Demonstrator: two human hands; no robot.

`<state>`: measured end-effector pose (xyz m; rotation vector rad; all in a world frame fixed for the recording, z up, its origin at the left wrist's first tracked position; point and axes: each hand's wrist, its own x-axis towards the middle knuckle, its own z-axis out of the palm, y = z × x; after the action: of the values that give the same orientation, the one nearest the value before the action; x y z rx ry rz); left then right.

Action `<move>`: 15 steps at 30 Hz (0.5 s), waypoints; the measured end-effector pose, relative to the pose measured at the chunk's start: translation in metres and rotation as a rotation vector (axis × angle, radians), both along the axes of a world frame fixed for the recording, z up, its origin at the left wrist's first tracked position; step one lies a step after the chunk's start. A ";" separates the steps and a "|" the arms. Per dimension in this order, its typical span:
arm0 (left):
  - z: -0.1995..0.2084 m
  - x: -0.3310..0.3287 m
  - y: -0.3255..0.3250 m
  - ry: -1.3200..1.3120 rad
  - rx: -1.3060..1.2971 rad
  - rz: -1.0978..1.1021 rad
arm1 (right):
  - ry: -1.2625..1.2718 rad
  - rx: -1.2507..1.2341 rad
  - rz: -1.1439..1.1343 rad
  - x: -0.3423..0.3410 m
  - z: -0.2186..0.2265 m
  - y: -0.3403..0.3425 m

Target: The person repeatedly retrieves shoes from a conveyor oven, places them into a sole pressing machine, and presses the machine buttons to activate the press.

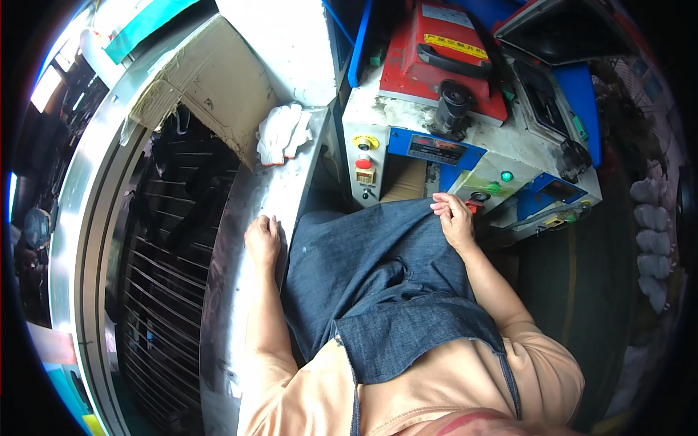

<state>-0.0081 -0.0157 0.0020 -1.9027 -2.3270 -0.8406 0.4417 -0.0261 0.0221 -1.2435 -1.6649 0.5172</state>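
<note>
My left hand (262, 241) rests on the metal ledge (251, 196) at the edge of the conveyor, its fingers curled in with nothing seen in them. My right hand (455, 224) lies by my right knee on the dark denim apron (378, 243). Its fingers are loosely bent and a little apart, holding nothing. Close to that hand is a red knob (474, 206) on the front of the machine. Farther along the ledge, beyond my left hand, lies a crumpled pair of white work gloves (282, 134).
A conveyor (171, 254) with metal rods runs along my left, with dark pieces on it and a cardboard sheet (218, 80) over its far part. Ahead stands a press machine (396, 120) with a red lid (436, 62), buttons and a black handle. A second station's raised lid (567, 33) is at right.
</note>
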 end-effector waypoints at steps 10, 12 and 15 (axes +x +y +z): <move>-0.001 -0.002 0.000 -0.004 -0.010 -0.006 | 0.035 -0.007 0.002 -0.001 -0.001 0.001; -0.002 -0.002 0.000 0.008 0.009 -0.004 | 0.022 -0.006 0.002 -0.001 0.000 0.000; -0.001 -0.001 0.001 -0.002 0.004 -0.003 | 0.007 -0.004 -0.001 0.001 -0.001 0.000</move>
<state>-0.0087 -0.0151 0.0009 -1.9060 -2.3221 -0.8463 0.4424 -0.0261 0.0213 -1.2443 -1.6581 0.5241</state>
